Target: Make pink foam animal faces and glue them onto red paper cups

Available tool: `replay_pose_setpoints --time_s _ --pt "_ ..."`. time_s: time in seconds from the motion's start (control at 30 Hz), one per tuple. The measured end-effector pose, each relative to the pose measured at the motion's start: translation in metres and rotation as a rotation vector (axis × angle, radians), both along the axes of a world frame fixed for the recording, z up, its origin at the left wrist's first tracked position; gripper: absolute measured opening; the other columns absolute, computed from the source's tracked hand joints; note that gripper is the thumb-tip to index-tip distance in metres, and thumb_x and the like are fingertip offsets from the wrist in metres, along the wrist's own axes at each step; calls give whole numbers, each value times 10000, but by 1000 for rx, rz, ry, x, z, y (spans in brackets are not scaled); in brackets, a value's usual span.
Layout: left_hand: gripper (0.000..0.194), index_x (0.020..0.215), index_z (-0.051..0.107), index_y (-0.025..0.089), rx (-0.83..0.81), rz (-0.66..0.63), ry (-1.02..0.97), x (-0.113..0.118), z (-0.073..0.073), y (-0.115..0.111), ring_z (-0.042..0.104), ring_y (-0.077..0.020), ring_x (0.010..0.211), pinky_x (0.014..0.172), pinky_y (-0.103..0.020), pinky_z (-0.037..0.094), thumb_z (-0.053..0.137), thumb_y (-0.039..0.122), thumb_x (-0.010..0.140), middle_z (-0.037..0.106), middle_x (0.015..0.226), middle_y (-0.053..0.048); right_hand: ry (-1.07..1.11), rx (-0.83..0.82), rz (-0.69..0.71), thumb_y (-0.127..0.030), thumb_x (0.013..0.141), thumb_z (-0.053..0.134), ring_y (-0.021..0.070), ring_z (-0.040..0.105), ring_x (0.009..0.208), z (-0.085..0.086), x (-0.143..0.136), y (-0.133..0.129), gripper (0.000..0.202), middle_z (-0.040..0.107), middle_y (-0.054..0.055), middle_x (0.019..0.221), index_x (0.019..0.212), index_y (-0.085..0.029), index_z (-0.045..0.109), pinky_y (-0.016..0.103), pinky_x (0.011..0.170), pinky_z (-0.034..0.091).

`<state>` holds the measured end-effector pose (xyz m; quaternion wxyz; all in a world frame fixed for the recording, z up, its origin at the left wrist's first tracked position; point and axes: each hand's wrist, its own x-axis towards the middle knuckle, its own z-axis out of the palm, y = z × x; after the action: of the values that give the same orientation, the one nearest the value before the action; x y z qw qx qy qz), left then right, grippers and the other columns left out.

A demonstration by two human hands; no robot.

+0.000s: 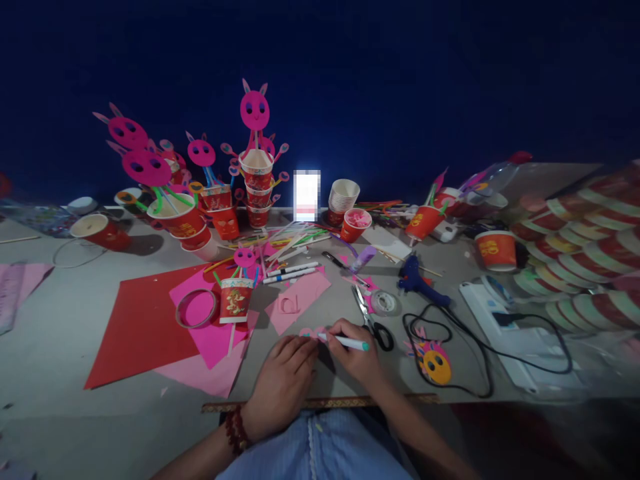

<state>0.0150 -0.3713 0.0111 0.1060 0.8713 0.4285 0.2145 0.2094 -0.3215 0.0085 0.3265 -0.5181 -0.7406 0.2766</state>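
My right hand (356,353) is closed around a white marker (345,341) with a teal end, held at a low slant. The marker's tip meets a small pink paper cutout (306,332) lying on the table. My left hand (286,373) lies flat, fingers extended side by side, its fingertips on the cutout's near edge and partly covering it. Just beyond the hands is a light pink paper sheet (313,290) with a shape cut out of it. Black-handled scissors (373,323) lie to the right of my right hand.
A pink-headed cup figure (236,300) stands left, by a tape roll (197,308) and red paper (145,327). Right are a blue glue gun (417,280), its looping cord, clear tape (384,302) and a power strip (493,333). Cups and finished figures line the back.
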Motion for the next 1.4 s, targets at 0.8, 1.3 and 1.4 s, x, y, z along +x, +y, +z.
replay_pose_setpoints --time_s 0.8,1.3,1.4 --pt "369 1301 562 123 14 -10 -7 0 -1 1 591 -251 1179 1033 -466 462 477 133 942 678 1273 -101 6 21 -29 -245 847 498 148 521 532 -5 2 -1 186 554 -24 566 662 -232 493 259 560 366" --pt "324 1248 595 123 29 -6 2 0 -2 1 591 -247 1172 1038 -452 450 516 145 934 682 1271 -84 29 14 -60 -255 860 499 144 542 532 -3 2 0 196 569 -22 574 667 -226 515 250 560 383" --pt "314 1232 603 123 39 -5 -4 0 -3 1 593 -249 1166 1036 -455 448 508 133 932 685 1265 -82 35 8 -67 -258 860 499 145 548 537 -3 2 0 192 572 -23 575 672 -227 517 248 565 394"
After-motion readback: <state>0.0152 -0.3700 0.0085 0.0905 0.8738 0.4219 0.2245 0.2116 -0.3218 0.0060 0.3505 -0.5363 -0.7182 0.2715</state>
